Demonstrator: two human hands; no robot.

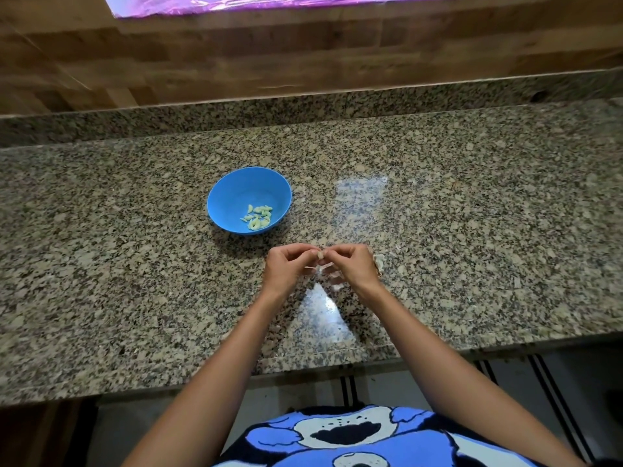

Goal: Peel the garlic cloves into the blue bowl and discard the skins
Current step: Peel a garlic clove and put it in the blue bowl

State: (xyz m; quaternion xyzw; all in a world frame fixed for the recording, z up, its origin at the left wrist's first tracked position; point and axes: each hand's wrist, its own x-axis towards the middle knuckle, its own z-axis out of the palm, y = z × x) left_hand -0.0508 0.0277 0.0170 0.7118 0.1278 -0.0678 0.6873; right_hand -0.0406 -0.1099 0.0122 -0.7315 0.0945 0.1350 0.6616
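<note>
Garlic clove (320,254) between the fingers (306,251)

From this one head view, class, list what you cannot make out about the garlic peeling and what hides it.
Head view:
Garlic clove between left hand and right hand: fingers cover it; remaining skin unclear.
Peeled cloves in the blue bowl: too small to count.
Pale scraps beside the right hand: partly behind it; skins or cloves, unclear.
Pink sheet: cut off by the top edge.
</note>
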